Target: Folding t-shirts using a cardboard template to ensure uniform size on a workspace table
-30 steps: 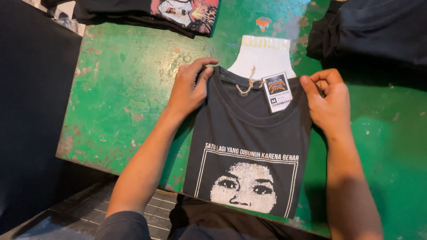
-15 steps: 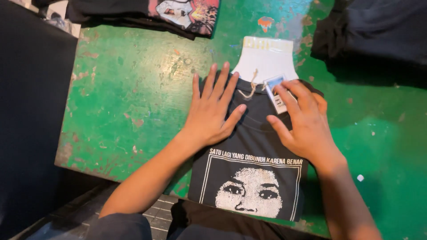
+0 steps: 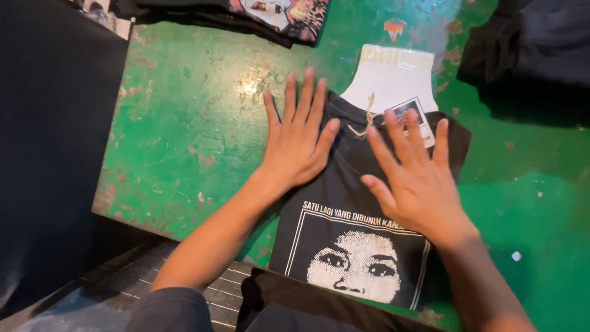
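Green, chipped table [image 3: 184, 141] carries the folded shirt [image 3: 344, 246] at its near edge. A second ago I pinched the collar corners; now my left hand [image 3: 298, 144] and right hand [image 3: 415, 181] lie flat, fingers spread, pressing the shirt, so the fold looks set and is being smoothed.

Bare green table [image 3: 196, 141] left of the folded shirt [image 3: 344, 240], dark garment piles [image 3: 528, 55] crowding far edge
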